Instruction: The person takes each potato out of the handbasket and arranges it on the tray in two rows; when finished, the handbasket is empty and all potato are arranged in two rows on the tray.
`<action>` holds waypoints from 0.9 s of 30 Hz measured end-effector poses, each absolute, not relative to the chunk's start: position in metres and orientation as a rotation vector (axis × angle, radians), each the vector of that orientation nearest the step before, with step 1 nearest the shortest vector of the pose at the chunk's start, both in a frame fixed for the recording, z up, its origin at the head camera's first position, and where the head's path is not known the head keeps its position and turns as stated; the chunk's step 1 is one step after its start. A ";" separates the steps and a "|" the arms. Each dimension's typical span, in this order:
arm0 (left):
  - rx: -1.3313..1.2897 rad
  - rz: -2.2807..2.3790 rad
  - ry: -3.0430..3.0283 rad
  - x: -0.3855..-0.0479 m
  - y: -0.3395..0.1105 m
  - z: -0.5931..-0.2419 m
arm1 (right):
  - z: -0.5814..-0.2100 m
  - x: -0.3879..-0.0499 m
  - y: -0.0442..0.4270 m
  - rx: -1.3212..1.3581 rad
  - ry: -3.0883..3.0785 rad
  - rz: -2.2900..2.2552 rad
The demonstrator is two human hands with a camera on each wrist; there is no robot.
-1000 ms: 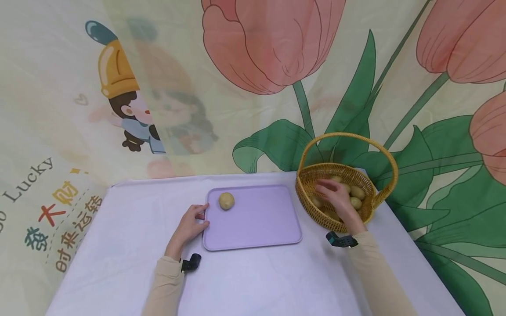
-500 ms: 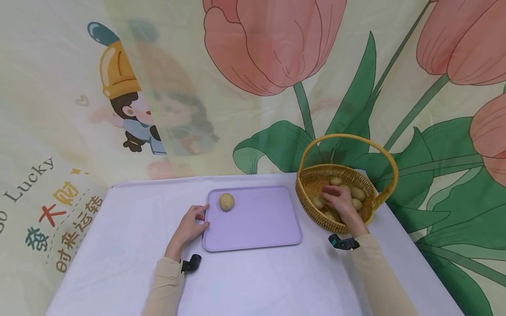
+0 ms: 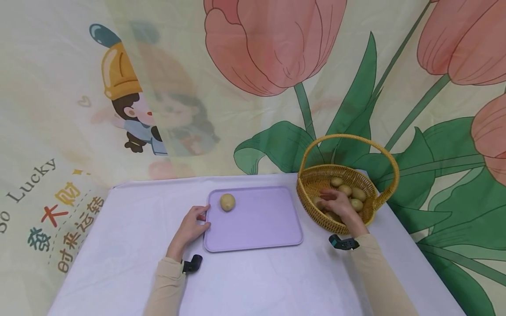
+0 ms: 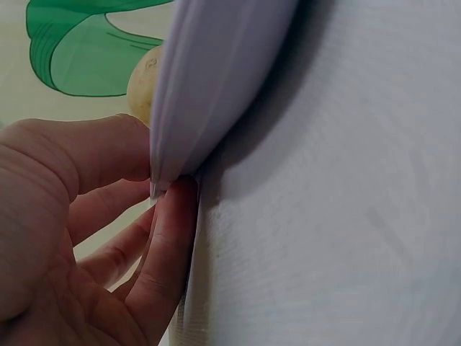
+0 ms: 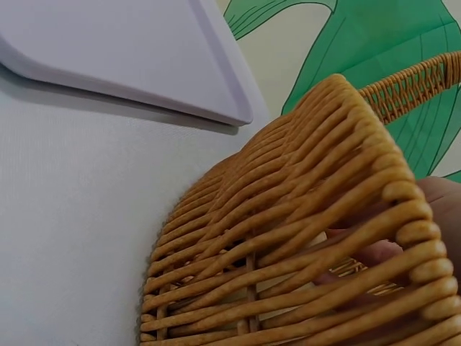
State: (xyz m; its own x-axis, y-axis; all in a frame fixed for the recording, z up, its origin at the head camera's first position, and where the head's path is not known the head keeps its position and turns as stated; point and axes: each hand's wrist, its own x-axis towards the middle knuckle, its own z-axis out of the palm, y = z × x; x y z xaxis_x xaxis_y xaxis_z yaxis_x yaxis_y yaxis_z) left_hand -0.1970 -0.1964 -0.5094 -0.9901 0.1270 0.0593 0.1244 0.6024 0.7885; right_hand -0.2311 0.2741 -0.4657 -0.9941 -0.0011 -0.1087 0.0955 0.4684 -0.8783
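- my left hand [image 3: 192,226] is at the left edge of the lilac tray [image 3: 257,224], pinching its rim: in the left wrist view my thumb lies against one face and a finger tucks in against the underside.
- my right hand [image 3: 337,204] is down inside the wicker basket [image 3: 312,213], palm down, fingers bent toward the potatoes at its left side; i cannot tell whether they have hold of one, since the hand hides its own grip and the right wrist view is blocked by the weave.
- one single potato [image 3: 227,202] sits on the tray, near the far left corner; the left wrist view shows part of it past the rim.
- the potatoes in the basket [image 3: 358,194] lie loosely together, a cluster at the right and far side, others beside and below my hand, partly covered by it.
- the basket stands upright just beside the tray's right end, its arched handle [image 3: 349,135] rising over it.
- everything rests on the bench [image 3: 257,285], covered with a white cloth.
- i wear beige sleeves [image 3: 164,281] and a black camera [image 3: 193,263] on each wrist.
- behind the bench hangs a backdrop [image 3: 272,44] printed with big pink tulips and green leaves.
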 end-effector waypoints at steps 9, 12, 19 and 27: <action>0.182 1.366 2.794 -0.199 -0.195 -0.509 | -0.463 -0.230 0.273 0.039 2.623 -1.537; 0.174 1.373 2.787 -0.199 -0.195 -0.508 | -0.463 -0.231 0.272 0.028 2.626 -1.540; 0.211 1.369 2.818 -0.197 -0.195 -0.509 | -0.463 -0.229 0.272 0.003 2.652 -1.482; 0.229 1.367 2.840 -0.197 -0.196 -0.509 | -0.463 -0.228 0.272 -0.030 2.672 -1.474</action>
State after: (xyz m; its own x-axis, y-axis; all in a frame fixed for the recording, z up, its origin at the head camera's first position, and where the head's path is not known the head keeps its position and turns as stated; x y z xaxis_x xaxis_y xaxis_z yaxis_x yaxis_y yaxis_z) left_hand -0.1974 -0.1962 -0.5092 -0.9893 0.1224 0.0795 0.1385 0.6152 0.7761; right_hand -0.2285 0.2721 -0.4626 -0.9958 -0.0603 -0.0691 0.0263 0.5341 -0.8450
